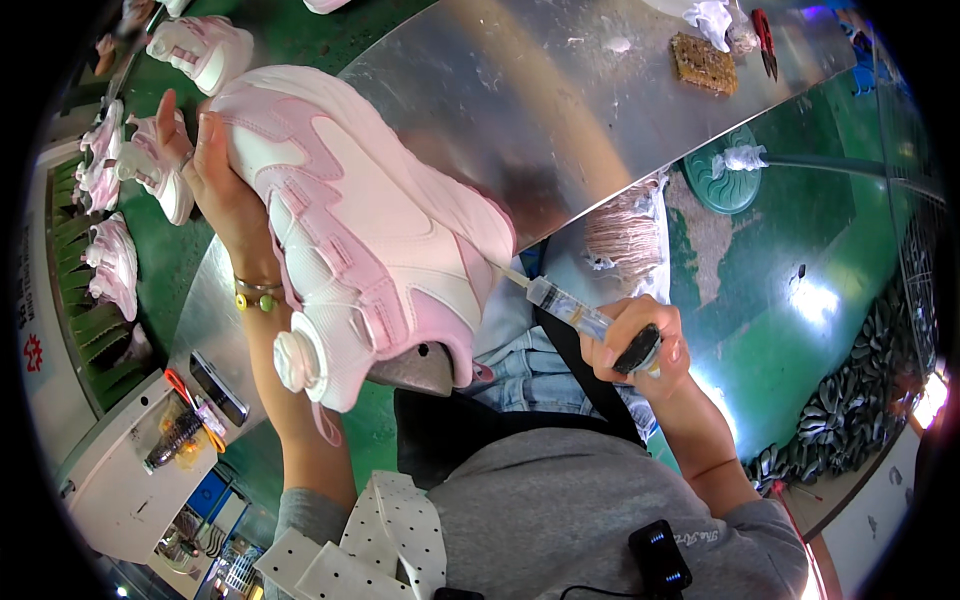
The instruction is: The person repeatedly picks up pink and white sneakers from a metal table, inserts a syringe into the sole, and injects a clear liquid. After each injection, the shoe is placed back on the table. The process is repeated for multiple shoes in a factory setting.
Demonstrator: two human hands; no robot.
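A pink and white sneaker (pixel 385 215) fills the middle of the view, toe pointing to the upper left, with a grey shoe last (pixel 415 370) showing in its collar opening. My left hand (pixel 222 185) is wrapped around it near the toe; part of the palm and some fingers are hidden behind the shoe. A round white dial (pixel 298 360) sits on the tongue. In my right hand (pixel 640 340) is a clear syringe (pixel 568 306) with a black plunger end. Its thin tip meets the sneaker's side near the heel, by the sole edge.
A metal tabletop (pixel 480 90) lies beyond the shoe, bearing a brown sponge-like block (pixel 704 62) and red-handled pliers (pixel 765 42). Several similar sneakers (pixel 110 262) line a conveyor at left. A phone (pixel 218 388) rests near my left forearm. Dark pieces (pixel 840 410) are heaped at right.
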